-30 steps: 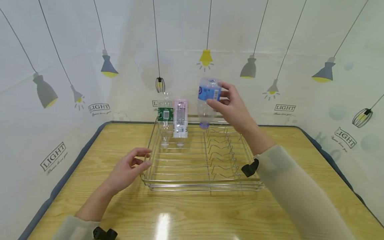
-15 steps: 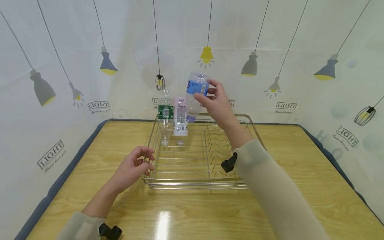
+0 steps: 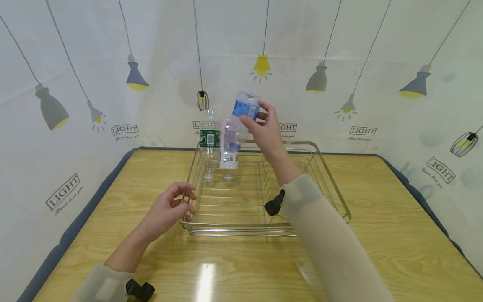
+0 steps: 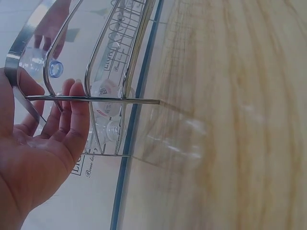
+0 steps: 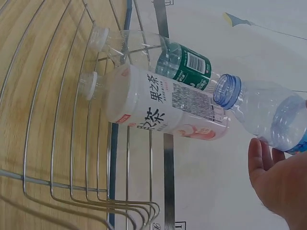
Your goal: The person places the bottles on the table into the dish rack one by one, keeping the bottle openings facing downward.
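Note:
My right hand (image 3: 266, 130) holds a clear plastic bottle (image 3: 245, 108) with a blue label and blue cap by its base end. The bottle is tilted, cap down to the left, in the air over the back of a wire dish rack (image 3: 230, 205). Beside its cap, a pink-and-white labelled bottle (image 5: 163, 103) stands upside down in the rack. Left of that, a green-labelled bottle (image 5: 184, 64) is also cap down. My left hand (image 3: 167, 209) is at the rack's front left side, its fingers curled round the metal rim (image 4: 13, 60).
The rack stands on a wood-grain table (image 3: 151, 268). Wavy wire dividers (image 3: 269, 180) fill its right part. Behind the table hangs a pale cloth (image 3: 162, 84) printed with lamps.
My right hand has moved left with the blue-labelled bottle, from over the dividers to beside the pink-and-white bottle, tilting it more. My left hand stays at the rack's rim.

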`<state>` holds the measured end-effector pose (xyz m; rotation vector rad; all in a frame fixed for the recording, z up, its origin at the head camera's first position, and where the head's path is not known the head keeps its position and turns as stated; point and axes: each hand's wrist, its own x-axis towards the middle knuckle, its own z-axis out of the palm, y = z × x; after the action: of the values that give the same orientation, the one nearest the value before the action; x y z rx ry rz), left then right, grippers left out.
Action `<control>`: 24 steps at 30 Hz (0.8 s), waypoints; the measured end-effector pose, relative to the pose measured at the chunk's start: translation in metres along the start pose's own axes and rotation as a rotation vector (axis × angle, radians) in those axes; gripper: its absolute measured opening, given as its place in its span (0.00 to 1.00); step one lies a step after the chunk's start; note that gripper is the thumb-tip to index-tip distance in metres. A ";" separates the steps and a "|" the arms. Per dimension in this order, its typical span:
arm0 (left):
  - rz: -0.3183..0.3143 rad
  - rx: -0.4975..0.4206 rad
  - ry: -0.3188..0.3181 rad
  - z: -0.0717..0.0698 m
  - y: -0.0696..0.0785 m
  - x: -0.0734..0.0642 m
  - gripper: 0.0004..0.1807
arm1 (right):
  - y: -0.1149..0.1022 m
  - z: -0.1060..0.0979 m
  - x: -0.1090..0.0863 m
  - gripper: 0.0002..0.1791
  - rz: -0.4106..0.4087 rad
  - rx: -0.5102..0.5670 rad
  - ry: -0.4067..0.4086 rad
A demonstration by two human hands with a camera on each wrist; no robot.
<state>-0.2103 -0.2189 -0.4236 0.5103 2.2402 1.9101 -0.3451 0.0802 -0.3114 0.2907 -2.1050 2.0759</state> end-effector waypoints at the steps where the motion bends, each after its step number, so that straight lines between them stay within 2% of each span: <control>1: 0.001 -0.001 -0.001 0.000 0.000 0.000 0.23 | 0.001 0.001 0.001 0.44 0.000 0.006 0.014; 9: 0.005 -0.004 -0.004 0.000 -0.001 0.000 0.23 | 0.013 0.005 0.007 0.43 -0.018 0.048 0.058; 15: 0.013 -0.001 -0.003 0.000 -0.001 0.001 0.23 | 0.022 0.002 0.010 0.42 0.020 0.073 0.070; 24: 0.003 0.005 0.003 -0.001 0.000 0.000 0.24 | 0.038 -0.009 0.014 0.44 0.094 -0.022 0.094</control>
<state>-0.2108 -0.2196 -0.4236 0.5127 2.2481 1.9077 -0.3680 0.0896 -0.3442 0.0909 -2.1222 2.0723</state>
